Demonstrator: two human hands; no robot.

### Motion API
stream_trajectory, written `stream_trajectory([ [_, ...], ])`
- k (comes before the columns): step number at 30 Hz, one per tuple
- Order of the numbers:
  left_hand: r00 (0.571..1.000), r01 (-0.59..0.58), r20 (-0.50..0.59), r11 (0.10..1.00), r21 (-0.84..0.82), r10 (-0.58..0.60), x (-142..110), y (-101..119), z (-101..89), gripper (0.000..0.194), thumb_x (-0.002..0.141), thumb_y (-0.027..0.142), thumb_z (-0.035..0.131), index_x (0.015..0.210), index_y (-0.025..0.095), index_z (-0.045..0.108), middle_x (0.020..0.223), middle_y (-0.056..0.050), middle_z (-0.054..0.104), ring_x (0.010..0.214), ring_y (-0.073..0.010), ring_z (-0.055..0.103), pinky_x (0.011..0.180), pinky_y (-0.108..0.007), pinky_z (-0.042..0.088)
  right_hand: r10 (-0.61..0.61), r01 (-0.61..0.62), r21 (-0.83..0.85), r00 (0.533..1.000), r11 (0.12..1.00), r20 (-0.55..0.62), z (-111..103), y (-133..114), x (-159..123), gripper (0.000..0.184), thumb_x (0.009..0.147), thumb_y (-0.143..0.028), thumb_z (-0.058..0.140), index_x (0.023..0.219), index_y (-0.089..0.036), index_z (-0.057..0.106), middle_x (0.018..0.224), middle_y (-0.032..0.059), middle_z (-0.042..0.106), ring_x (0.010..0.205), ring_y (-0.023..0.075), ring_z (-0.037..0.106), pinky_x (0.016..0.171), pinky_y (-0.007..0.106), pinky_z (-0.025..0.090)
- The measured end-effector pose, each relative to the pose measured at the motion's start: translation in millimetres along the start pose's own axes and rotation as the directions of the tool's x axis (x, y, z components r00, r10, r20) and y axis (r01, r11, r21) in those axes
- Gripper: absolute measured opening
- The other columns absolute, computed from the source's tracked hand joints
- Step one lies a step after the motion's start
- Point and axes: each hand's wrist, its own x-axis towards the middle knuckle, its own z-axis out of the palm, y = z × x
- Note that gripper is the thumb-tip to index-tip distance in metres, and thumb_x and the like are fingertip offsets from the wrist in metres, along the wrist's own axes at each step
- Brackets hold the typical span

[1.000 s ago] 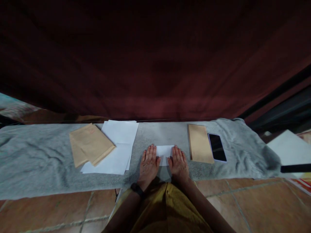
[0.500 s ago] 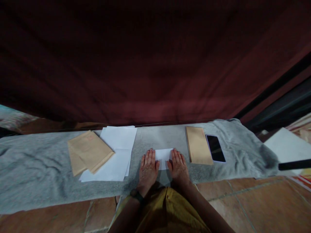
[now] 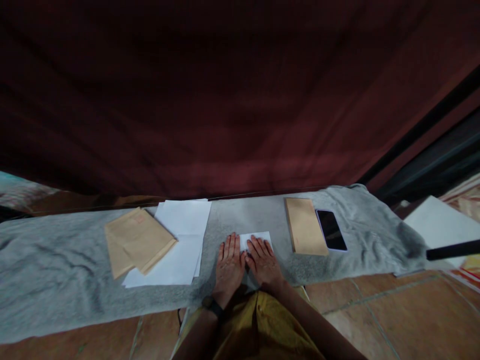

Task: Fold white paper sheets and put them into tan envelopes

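Note:
A small piece of folded white paper (image 3: 245, 238) lies on the grey cloth, mostly covered by my hands. My left hand (image 3: 229, 265) rests flat along its left edge with fingers stretched forward. Across the middle and right of the paper lies my right hand (image 3: 263, 262), palm down and fingers extended. The two thumbs almost meet near the paper's lower part. Only the paper's upper strip and right corner show.
To the left, brown envelopes (image 3: 144, 240) overlap white paper sheets (image 3: 183, 250). On the right lie a stack of brown envelopes (image 3: 306, 227) and a phone (image 3: 332, 230). Grey cloth (image 3: 67, 270) covers the narrow surface, with a dark red curtain (image 3: 240, 125) behind it.
My right hand has slid left from the paper's right edge onto its middle, closer to my left hand. The left hand stays flat in about the same place.

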Motion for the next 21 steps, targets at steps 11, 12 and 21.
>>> stream_trajectory([
  [11,0.999,0.003,-0.041,0.999,-0.046,-0.005,-2,-1,-0.1,0.058,0.103,0.033,0.032,0.157,0.012,0.033,0.156,-0.016,0.047,0.146,-0.0273,0.043,0.119,-0.050,0.035,0.079,-0.083,-0.076,0.995,0.994,-0.057,-5,26,-17,0.051,0.106,-0.032,0.039,0.154,-0.017,0.043,0.156,0.0117,0.047,0.144,0.0287,0.042,0.117,0.050,0.031],
  [12,0.999,0.004,-0.043,0.999,-0.049,-0.006,-1,-1,-1.3,0.057,0.103,0.033,0.031,0.157,0.013,0.035,0.156,-0.015,0.048,0.145,-0.0271,0.043,0.119,-0.049,0.036,0.086,-0.091,-0.084,0.994,0.992,-0.059,-6,28,-18,0.051,0.106,-0.033,0.039,0.154,-0.017,0.043,0.156,0.0115,0.047,0.143,0.0292,0.042,0.117,0.050,0.031],
  [21,0.996,0.094,0.016,0.970,-0.226,-0.092,25,-7,-22.4,0.047,0.099,0.021,0.035,0.141,0.015,0.055,0.133,-0.014,0.067,0.121,-0.0288,0.060,0.104,-0.047,0.047,0.123,-0.129,-0.100,0.990,0.987,-0.064,-11,33,-25,0.052,0.105,-0.031,0.039,0.154,-0.016,0.043,0.155,0.0112,0.049,0.143,0.0293,0.043,0.118,0.049,0.030],
])
